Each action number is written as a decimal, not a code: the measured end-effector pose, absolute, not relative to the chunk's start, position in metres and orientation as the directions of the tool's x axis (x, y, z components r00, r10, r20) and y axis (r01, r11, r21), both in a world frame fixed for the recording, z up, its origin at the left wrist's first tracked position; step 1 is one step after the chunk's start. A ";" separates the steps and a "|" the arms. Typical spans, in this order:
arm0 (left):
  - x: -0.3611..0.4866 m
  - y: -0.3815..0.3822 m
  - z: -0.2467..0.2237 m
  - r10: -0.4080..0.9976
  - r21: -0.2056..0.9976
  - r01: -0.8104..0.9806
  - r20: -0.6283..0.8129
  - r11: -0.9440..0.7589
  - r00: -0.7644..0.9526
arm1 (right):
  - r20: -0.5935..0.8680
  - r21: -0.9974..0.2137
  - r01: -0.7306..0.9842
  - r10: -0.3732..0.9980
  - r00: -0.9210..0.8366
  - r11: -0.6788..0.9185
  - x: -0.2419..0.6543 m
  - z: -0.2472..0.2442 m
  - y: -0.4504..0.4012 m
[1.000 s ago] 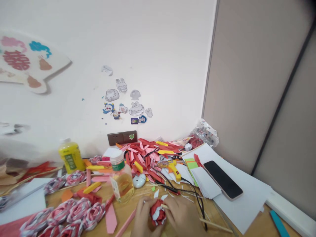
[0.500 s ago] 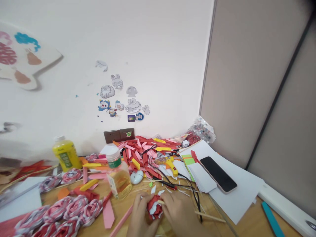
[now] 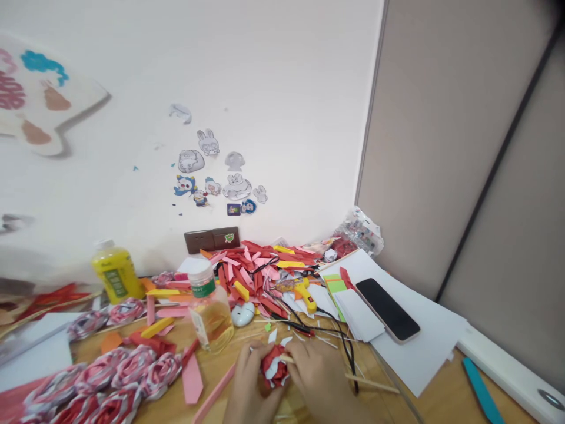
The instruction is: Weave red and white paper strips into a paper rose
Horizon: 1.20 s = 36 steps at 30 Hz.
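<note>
A small red and white paper flower [image 3: 275, 366] sits between my two hands at the bottom middle. My left hand [image 3: 251, 383] is wrapped round its left side, with fingers and thumb closed on it. My right hand [image 3: 320, 377] pinches a thin wooden stick [image 3: 286, 358] whose end reaches the flower's upper right. White paper tips stick up from the flower. A pink paper strip [image 3: 214, 394] lies just left of my left hand.
Rolled paper roses [image 3: 135, 368] fill the lower left. Behind stand a clear bottle [image 3: 210, 312] and a yellow bottle [image 3: 116, 274]. Folded strips [image 3: 247, 265], a yellow glue gun [image 3: 304, 294] with black cable, a phone [image 3: 388, 309], white paper [image 3: 435, 347] and a teal object [image 3: 482, 390] also lie about.
The view has shifted slightly. Both hands stay around the flower, and the stick remains pinched in my right hand.
</note>
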<state>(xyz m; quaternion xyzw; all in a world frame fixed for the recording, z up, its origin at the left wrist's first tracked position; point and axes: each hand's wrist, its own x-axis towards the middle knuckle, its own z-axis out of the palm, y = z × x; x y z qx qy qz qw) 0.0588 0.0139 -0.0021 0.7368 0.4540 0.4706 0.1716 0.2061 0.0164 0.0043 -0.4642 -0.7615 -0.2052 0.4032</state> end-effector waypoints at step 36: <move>0.061 0.011 0.001 0.843 0.698 0.501 0.520 -0.512 0.137 | 0.732 -0.070 0.888 0.628 -0.263 0.454 0.208 0.007 0.014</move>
